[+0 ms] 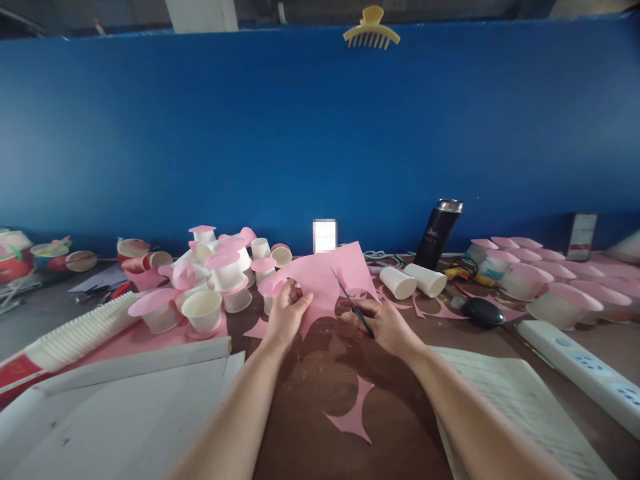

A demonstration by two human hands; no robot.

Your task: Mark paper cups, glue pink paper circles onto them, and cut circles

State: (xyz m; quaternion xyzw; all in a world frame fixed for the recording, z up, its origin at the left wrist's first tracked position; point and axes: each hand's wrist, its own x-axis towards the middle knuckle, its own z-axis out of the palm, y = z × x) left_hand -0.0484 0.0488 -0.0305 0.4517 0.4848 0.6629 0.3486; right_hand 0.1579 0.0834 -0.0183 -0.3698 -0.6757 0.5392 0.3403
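**Pink sheet under the scissors, many cups already capped**

The left hand pinches the pink paper sheet by its lower left edge, holding it up off the desk. The right hand is closed around a pair of scissors, whose blades point up into the sheet. The sheet sits at the middle of the desk, between the two hands.

By the look of things, the work is well along: a heap of white paper cups with pink round tops lies on the left, and more capped cups stand in rows on the right. Two bare cups lie on their sides just beyond the sheet, and a long stack of unused cups rests at the far left, so a fair share seems left. Pink offcuts lie near the arms.

The desk is brown and cluttered: a dark flask, a power strip, an open booklet and white boards. A blue wall rises behind, with a yellow hair clip on its top edge.
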